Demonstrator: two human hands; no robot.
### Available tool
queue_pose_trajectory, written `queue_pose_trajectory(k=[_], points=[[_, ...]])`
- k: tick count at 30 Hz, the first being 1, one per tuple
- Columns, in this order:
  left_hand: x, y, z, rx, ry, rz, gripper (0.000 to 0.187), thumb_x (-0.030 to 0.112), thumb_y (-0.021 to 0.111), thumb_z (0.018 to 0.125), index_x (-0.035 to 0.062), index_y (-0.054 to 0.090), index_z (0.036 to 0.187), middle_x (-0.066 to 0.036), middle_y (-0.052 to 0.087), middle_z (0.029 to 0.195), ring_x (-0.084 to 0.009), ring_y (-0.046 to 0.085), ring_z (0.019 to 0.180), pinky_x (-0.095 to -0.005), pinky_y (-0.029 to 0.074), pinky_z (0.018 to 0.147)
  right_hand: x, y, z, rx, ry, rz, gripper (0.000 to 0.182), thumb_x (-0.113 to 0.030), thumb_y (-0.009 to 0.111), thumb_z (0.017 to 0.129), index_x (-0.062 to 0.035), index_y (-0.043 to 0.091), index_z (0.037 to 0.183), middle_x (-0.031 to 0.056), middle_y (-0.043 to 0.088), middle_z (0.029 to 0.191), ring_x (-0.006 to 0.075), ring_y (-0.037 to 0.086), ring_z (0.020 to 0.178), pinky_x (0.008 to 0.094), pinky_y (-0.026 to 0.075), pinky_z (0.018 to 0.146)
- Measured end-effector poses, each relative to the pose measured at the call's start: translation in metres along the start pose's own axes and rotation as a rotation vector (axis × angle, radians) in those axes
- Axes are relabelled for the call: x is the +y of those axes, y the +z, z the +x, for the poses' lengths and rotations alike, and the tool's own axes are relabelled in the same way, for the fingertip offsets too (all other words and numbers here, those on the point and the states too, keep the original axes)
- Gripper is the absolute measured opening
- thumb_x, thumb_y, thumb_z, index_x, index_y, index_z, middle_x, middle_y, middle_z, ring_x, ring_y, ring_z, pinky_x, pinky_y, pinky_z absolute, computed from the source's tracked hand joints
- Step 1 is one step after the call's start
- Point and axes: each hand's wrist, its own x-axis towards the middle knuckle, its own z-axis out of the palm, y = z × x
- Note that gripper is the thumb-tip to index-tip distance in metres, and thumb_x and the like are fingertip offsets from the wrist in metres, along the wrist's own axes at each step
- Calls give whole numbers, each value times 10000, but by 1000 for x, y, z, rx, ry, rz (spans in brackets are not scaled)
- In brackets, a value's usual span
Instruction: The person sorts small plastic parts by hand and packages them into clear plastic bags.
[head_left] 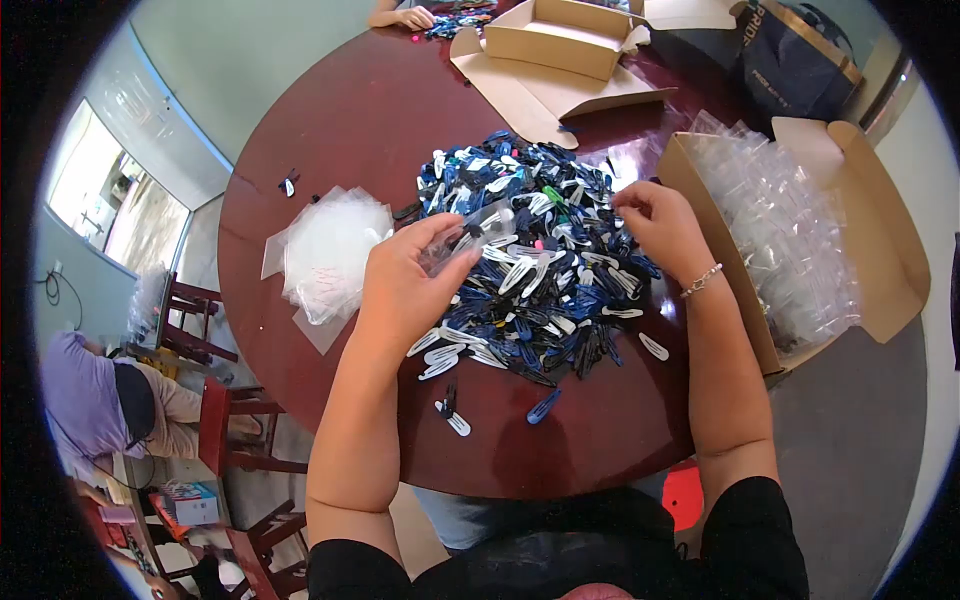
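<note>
My left hand (405,275) is closed round a small clear plastic bag (492,222), its mouth held up over the pile, with a dark clip or two inside. Over the right side of the same pile, my right hand (660,225) has thumb and fingers pinched together; whatever is between the fingertips is too small to make out. Beneath both hands spreads a large heap of snap hair clips (540,270) in black, navy, white and grey, with a few green and pink ones. Loose at the near edge lie a white clip (455,420) and a blue clip (544,406).
On the round dark red table (330,110), flat clear bags (335,255) lie stacked to the left. At right, a cardboard box (720,255) holds many filled bags (780,230). Another open box (560,40) stands at the back, near another person's hand (413,18).
</note>
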Motion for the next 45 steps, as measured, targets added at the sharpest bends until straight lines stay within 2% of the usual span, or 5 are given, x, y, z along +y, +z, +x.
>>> queue_pose_trajectory(k=[7,17,22,38,45], points=[[4,-1,0,-28,-66,23,388,118,770,783,25,667,1145,-106,713,1001,-161,654,957,-294,513,837,2,-16,-6,-84,103,-467,133,-120,645,795,-32,710,872,192,688,888,367,656,866,448,519,818],[-2,1,0,-16,11,72,355,131,770,788,4,667,1104,-125,712,995,-167,679,862,-280,527,758,8,-3,-3,-82,13,-548,118,-87,699,763,-18,674,856,155,677,861,318,655,820,395,520,744],[1,3,-1,-24,-32,1,376,154,799,768,7,664,1086,-118,707,977,-182,677,846,-291,526,745,-71,0,-19,68,-213,209,88,17,675,834,1,650,917,32,631,874,90,597,776,224,491,685],[7,8,-8,-85,309,186,450,139,782,720,48,640,1137,-136,673,1062,-307,635,987,-385,511,856,-109,21,-43,53,-454,230,196,7,699,815,-11,668,1007,107,680,1033,163,659,824,256,519,657],[-6,-3,3,55,-83,-162,401,133,804,757,30,671,1121,-52,712,957,-93,636,780,-255,514,688,-96,10,-38,-129,-342,156,174,4,685,827,-26,669,998,76,684,963,146,646,826,257,504,682]])
